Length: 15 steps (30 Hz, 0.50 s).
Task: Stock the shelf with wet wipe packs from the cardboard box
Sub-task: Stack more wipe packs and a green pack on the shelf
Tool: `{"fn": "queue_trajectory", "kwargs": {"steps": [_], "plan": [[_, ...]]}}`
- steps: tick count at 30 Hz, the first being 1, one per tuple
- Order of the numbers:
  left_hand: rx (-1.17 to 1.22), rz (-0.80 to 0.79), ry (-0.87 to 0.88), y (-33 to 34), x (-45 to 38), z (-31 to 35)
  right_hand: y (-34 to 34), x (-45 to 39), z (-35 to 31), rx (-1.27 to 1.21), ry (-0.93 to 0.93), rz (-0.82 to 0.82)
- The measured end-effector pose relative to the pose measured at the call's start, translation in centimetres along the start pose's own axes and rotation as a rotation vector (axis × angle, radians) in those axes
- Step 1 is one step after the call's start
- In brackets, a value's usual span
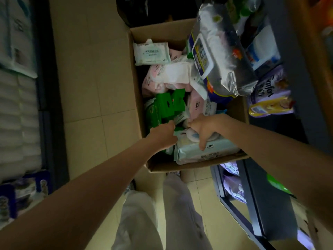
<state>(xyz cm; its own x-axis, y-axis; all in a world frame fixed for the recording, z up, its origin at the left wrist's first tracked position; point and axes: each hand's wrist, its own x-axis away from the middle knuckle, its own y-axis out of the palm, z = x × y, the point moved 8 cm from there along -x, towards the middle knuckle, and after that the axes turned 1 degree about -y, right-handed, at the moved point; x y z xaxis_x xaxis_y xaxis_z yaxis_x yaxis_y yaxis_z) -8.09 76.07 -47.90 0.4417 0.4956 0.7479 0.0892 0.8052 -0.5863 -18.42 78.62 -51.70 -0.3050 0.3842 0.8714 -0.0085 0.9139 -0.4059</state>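
An open cardboard box [138, 98] stands on the tiled floor, filled with several wet wipe packs in white, pink, green and pale blue. My right hand [203, 129] grips the top edge of a pale blue wipe pack [207, 150] at the box's near end, thumb down its front. My left hand [163, 135] reaches into the box beside it, fingers curled among green packs [167, 107]; what it holds is hidden. A large silver wipe pack [221, 56] lies on the box's far right edge.
A dark metal shelf [259, 201] runs along the right, with purple softener pouches [270, 94] on it. Stacked white tissue packs [18, 112] line the left side. My legs in pale trousers [162, 213] stand just behind the box.
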Motion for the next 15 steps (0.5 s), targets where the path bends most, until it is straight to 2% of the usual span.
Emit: {"fn": "queue_trajectory", "kwargs": {"steps": [4,6,8,12,15], "plan": [[0.028,-0.059,0.092,-0.4,1.3,0.5,-1.5,2.8,-1.5,0.059,-0.017,0.099],[-0.044,-0.133,0.156,-0.9,2.6,1.3,-3.7,5.1,-3.0,0.065,-0.028,0.135],[-0.159,-0.124,0.195,-2.7,4.1,1.7,-7.1,7.4,-5.2,0.128,-0.042,0.178],[-0.175,0.101,0.145,-11.2,8.4,-0.9,-15.6,11.8,-11.4,0.267,-0.052,0.308],[-0.186,0.386,0.119,-19.5,14.8,-4.3,-22.7,15.9,-17.8,0.343,-0.097,0.517]]}}
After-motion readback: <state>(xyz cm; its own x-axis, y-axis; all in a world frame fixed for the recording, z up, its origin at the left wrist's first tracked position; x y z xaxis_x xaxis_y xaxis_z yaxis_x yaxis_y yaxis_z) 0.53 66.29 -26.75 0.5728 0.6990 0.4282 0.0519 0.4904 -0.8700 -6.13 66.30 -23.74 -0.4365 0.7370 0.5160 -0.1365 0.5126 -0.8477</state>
